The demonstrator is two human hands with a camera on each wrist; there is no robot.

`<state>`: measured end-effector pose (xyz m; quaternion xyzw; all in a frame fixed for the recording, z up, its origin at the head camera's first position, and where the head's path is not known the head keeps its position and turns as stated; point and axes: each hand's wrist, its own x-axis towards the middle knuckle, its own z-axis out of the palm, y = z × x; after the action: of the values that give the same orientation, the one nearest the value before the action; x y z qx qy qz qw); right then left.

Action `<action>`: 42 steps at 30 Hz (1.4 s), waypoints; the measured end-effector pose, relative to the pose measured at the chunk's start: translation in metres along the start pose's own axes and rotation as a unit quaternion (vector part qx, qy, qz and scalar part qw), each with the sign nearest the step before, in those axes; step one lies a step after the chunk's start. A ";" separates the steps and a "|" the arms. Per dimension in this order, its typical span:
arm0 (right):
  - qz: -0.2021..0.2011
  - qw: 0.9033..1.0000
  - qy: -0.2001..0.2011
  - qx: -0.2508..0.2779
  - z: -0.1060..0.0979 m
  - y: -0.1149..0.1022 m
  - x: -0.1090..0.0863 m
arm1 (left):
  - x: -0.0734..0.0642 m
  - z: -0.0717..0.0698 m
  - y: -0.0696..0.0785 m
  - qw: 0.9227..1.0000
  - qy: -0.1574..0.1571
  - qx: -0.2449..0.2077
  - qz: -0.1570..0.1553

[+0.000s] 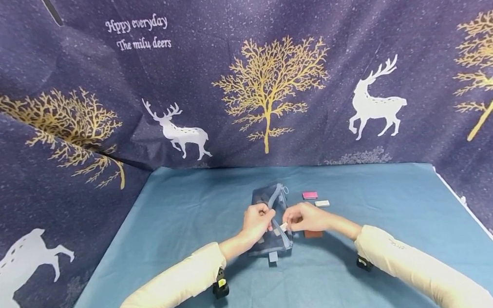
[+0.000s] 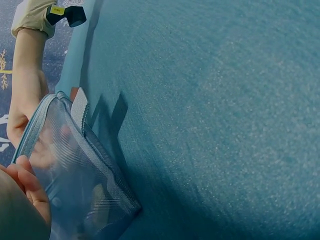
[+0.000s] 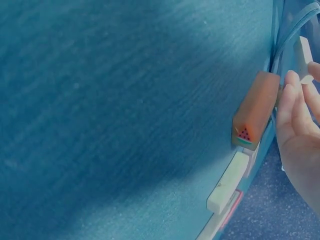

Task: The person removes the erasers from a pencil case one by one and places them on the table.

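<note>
A dark blue mesh zip pouch [image 1: 266, 245] lies on the cloth with its zipper side pulled apart. At its zipper edge, my left hand [image 1: 256, 225] pinches the band between thumb and fingers. Over the opening, my right hand [image 1: 308, 217] holds a small white block [image 3: 303, 61], like an eraser, in its fingertips. Through the mesh in the left wrist view, a pale piece [image 2: 100, 205] shows faintly inside the pouch. Beside the right hand lies an orange block [image 3: 256, 110] with a watermelon-slice picture on its end, partly hidden by that hand in the head view.
Past the right hand lie a white block [image 1: 322, 203] and a pink block [image 1: 310, 195]. A grey-white fabric tab [image 1: 273, 257] sticks out from the pouch's near end. Blue cloth [image 1: 181, 208] covers the table, with a deer-and-tree curtain [image 1: 236, 140] behind it.
</note>
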<state>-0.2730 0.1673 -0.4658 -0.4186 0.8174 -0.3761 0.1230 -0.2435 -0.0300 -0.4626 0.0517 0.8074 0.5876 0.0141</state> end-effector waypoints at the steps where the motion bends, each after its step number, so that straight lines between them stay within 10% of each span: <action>1: 0.000 1.000 -0.002 0.007 -0.001 -0.004 0.000 | 0.000 0.000 0.001 1.000 0.000 0.002 0.000; 11: 0.012 0.999 -0.007 0.052 -0.012 -0.020 -0.005 | -0.001 0.002 0.000 1.000 -0.002 0.000 0.006; 42: 0.029 0.990 0.008 0.136 -0.015 0.024 -0.016 | -0.001 0.005 -0.003 1.000 0.004 -0.008 -0.003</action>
<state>-0.2851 0.1962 -0.4752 -0.3708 0.7717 -0.4833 0.1828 -0.2418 -0.0257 -0.4669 0.0465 0.8027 0.5944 0.0134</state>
